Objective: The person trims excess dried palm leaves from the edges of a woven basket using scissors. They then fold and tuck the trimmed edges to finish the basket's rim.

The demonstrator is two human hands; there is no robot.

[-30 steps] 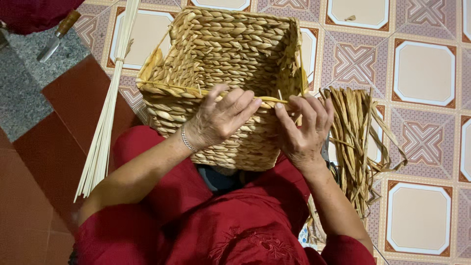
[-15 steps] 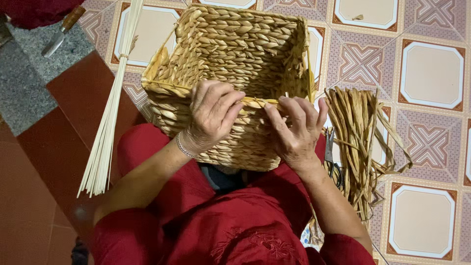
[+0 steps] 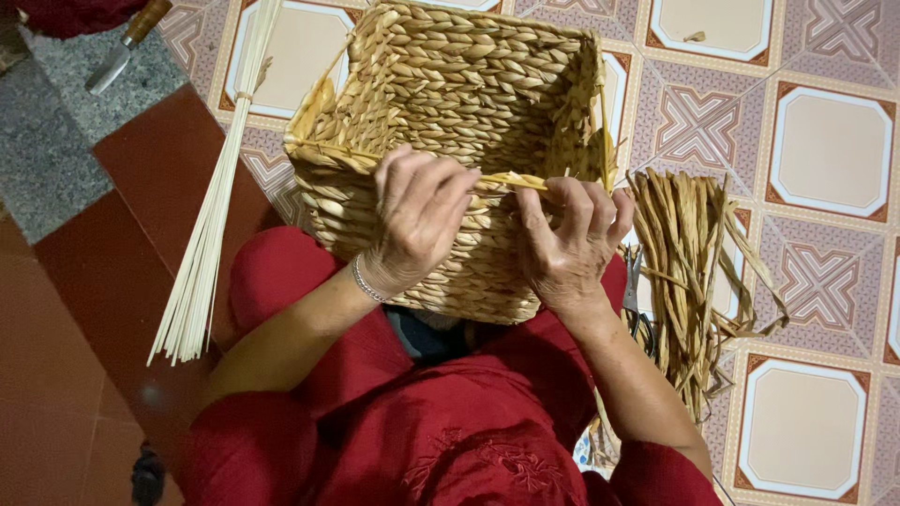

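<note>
Both hands' fingers [image 3: 441, 187] pinch strand [image 3: 511, 178] on basket [image 3: 469, 75] rim; grip seemingly closed, fingertips hidden.

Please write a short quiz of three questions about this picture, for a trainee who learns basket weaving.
1. True or false: both hands rest on the near rim of the basket.
2. Which lies to the right of the basket? A) knife B) dried strands C) pale sticks
3. Fill in: the left hand wears a thin ___ at the wrist.

Key:
1. True; the right hand pinches the rim beside the left hand.
2. B; the dried strands lie on the tiled floor, while the pale sticks and the knife are to the left.
3. bracelet.
</note>
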